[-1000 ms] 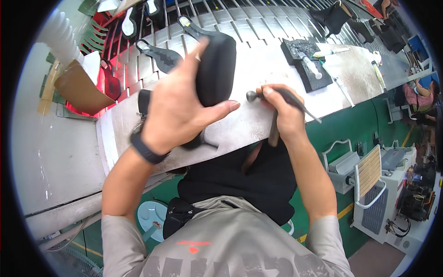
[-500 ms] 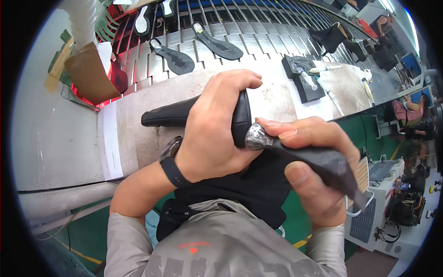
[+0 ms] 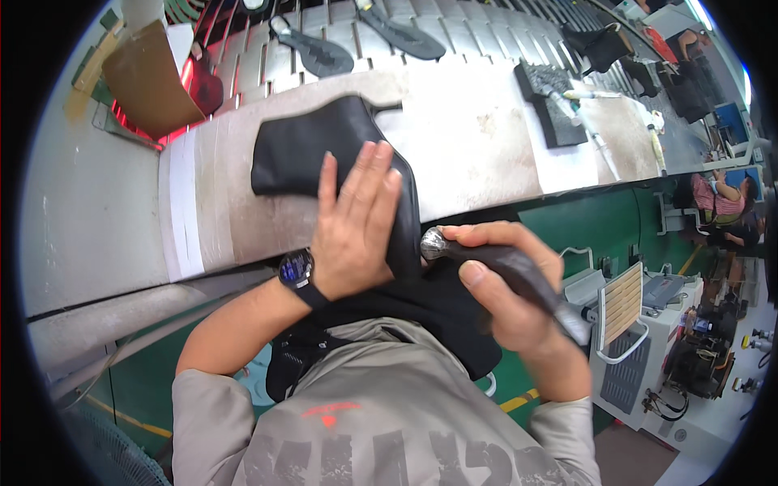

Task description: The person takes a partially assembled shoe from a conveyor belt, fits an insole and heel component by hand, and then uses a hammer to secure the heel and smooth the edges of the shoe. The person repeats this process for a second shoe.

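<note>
A black leather boot [image 3: 296, 154] lies on its side at the bench edge. Its shaft points left, its sole edge faces right, and the toe end comes toward me. My left hand [image 3: 352, 223] rests flat on the boot's foot part, fingers stretched out; its thumb is hidden. In my right hand [image 3: 515, 283] is a hammer [image 3: 519, 275] with a rounded, shiny metal head and a dark handle. The fingers are closed round the handle. The hammer head is right beside the sole edge near the toe; whether it touches, I cannot tell.
A black block [image 3: 559, 121] with pen-like tools lies at the right of the bench [image 3: 462, 162]. Dark soles [image 3: 312, 53] lie on the slatted rack beyond. A cardboard piece [image 3: 150, 77] stands at the left by a red glow. Another person [image 3: 717, 198] sits far right.
The boot has turned, its shaft now broadside on the bench and its toe toward me. My left hand has gone from gripping round it to lying flat. The hammer has moved slightly left.
</note>
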`<state>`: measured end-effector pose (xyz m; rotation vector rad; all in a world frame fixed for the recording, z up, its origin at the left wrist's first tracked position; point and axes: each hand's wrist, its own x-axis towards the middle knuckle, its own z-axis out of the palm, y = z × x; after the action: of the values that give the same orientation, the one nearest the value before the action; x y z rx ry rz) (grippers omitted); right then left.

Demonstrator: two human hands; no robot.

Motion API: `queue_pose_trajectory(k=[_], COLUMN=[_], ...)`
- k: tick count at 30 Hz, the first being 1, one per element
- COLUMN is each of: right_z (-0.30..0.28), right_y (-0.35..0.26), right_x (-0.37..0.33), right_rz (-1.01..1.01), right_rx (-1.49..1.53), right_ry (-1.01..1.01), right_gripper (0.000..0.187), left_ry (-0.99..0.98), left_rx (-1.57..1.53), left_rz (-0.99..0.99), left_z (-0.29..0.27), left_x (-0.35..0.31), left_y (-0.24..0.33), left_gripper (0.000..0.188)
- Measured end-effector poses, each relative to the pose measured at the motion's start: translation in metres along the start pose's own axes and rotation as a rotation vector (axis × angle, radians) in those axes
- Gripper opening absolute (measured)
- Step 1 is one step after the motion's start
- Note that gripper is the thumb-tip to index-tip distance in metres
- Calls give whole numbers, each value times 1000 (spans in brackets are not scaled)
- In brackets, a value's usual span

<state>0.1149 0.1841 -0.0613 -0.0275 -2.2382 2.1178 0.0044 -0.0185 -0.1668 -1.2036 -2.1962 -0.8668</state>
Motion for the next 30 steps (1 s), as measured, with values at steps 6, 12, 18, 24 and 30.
queue_pose_trajectory(k=[6,12,18,24,30], right_z=[22,12,3,-4,-3], right_y=[57,55,35,33,62], right_x=[-44,-16,57,39,-2], right_rz=[-181,-205,-69,9,-240], right_rx=[66,-29,-33,40,-21], right_ry=[138,50,126,105,-32], right_gripper=[29,27,25,27,33], left_ry=[-12,27,54,93,119], left_rx=[263,287,251,227,234], left_rz=[6,-15,-48,-127,-151], left_z=[15,23,23,22,30], left_x=[-17,-21,-18,-16,-12], left_y=[-14,-11,-8,-1,1], left_gripper=[95,83,64,51,43])
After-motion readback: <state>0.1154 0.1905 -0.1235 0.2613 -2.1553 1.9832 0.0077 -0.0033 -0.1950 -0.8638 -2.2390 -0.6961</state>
